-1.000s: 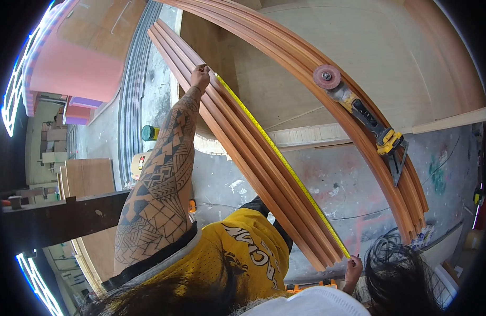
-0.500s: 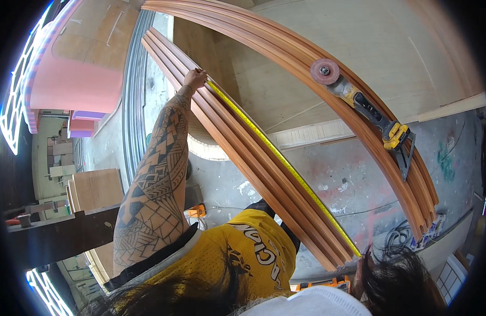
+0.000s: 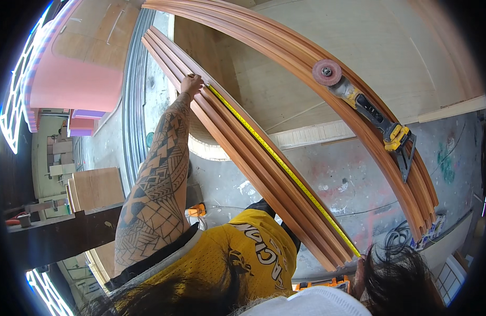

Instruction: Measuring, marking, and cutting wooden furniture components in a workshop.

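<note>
A long reddish-brown ribbed wooden plank (image 3: 264,181) runs slantwise in front of me. Along its right part lies a yellow tape measure blade (image 3: 277,158), pulled out straight. My left hand (image 3: 191,84) rests on the plank just left of the blade's far end, fingers pinched together; a small dark tip shows at them, too small to name. At the blade's near end, by the plank's lower end, my right hand (image 3: 358,271) appears closed on the tape measure, partly covered by dark hair.
A second ribbed plank stack (image 3: 353,126) curves along the right, bearing a yellow-and-black cordless angle grinder (image 3: 372,110) with a reddish disc. Behind stands a large plywood panel (image 3: 327,52). Grey metal lengths (image 3: 136,95) lie at the left, near a dark beam (image 3: 64,234) and cut boards (image 3: 98,189).
My left hand has shifted slightly left and nearer, off the end of the tape blade, which now shows bare. My right hand and the plank stay about where they were.
</note>
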`<state>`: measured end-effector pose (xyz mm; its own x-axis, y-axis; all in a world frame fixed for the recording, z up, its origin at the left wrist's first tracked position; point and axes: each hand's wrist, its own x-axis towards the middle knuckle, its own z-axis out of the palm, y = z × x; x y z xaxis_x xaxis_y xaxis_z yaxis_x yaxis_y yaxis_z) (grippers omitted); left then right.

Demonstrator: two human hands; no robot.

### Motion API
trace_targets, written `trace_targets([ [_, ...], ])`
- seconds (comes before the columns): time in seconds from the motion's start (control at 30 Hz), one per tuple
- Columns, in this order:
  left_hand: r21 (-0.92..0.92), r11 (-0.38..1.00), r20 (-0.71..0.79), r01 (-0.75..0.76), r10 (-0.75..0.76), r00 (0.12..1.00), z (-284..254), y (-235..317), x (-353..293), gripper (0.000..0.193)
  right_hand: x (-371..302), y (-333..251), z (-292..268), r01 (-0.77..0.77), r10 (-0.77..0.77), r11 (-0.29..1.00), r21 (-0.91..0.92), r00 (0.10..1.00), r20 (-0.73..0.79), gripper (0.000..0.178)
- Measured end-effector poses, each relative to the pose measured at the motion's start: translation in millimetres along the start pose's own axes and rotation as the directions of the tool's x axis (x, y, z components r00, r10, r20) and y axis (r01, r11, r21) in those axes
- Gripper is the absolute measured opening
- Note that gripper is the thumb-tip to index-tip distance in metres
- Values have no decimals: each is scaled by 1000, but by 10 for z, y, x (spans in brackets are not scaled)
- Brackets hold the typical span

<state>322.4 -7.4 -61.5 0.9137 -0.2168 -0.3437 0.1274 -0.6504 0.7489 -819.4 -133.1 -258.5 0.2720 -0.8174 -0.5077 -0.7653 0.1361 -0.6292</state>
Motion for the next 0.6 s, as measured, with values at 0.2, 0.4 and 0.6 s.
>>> trace_targets([
  [0.2,70,996,53,-52,49,997,77,-34,-130,27,-36,-28,16,-5,5,1000,2,1000,-4,17],
  [0.4,-26,991,-21,-129,129,991,-72,-85,-15,30,15,-114,3,13,-13,1000,0,1000,1,17],
  [0.6,109,975,89,-193,184,979,-26,-38,148,36,-27,-149,44,5,-5,1000,-1,1000,-10,17],
])
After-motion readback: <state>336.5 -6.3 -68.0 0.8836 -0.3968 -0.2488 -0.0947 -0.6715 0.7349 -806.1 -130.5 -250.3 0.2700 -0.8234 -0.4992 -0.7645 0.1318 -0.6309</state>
